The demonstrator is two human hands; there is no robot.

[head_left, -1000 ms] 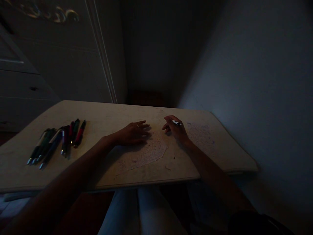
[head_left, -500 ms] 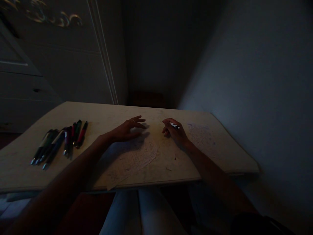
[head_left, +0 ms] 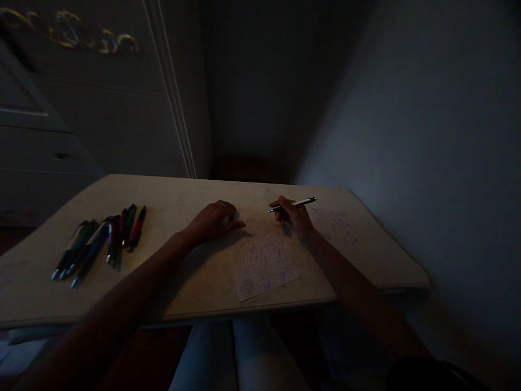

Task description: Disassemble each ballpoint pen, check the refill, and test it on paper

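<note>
Paper (head_left: 264, 262) lies between the half-curled left hand (head_left: 214, 220), hold unclear, and right hand (head_left: 294, 217) pinching a pen (head_left: 303, 202).

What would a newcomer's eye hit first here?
Probably the white-and-dark pen in the right hand, by the far end of the marked sheet on the table. Next, the cluster of pens at the table's left side. Then the gold-toned ornament at upper left, glinting in the dim room.

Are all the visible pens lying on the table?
No, the right hand holds a white pen, apart from the group of pens on the table.
</note>
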